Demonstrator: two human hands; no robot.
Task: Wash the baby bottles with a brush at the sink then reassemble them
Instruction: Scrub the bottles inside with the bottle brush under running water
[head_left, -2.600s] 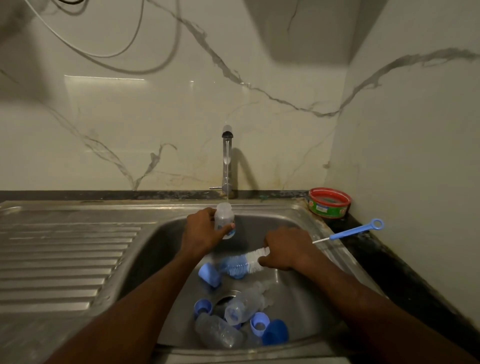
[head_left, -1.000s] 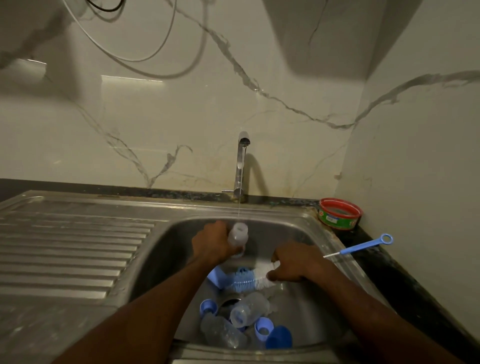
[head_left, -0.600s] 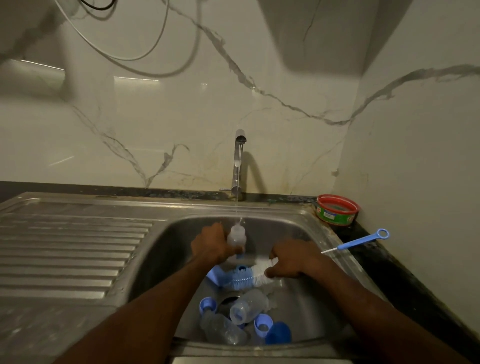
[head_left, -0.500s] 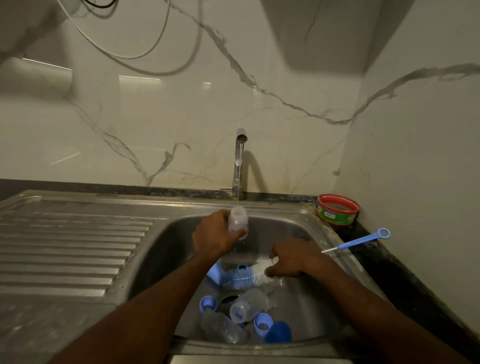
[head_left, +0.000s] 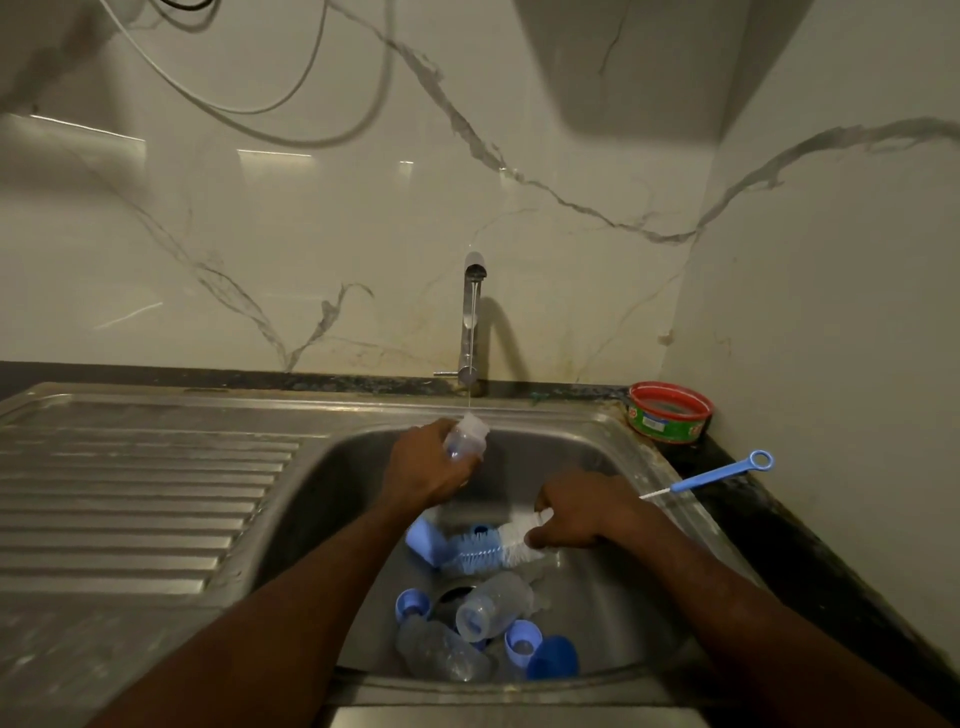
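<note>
While the thin stream from the tap falls onto the bottle, I judge the step in hand to be rinsing — and to do it well I would turn the bottle's open mouth up under the water, let it fill partway, swirl, then tip it out over the basin, not over the worktop. From here I cannot tell which end of the bottle faces the stream; the pale end is uppermost and tilted a little toward the tap. The flow looks weak, so patience matters more than force.

My left hand is curled round the bottle's lower part, knuckles toward me, forearm reaching in from the lower left and the wrist cocked upward so the bottle sits high at the back of the sink, just under the spout. My right hand is closed on the brush, gripping it near the white bristles; the bristle head points left and lies low over the basin, while the blue handle sticks out to the right past the sink's rim. The palm faces down and the forearm comes in from the lower right.

Other bottles and blue caps lie loose near the drain, unassembled — so I judge the washing is far from done. A red tub stands on the worktop in the corner.
</note>
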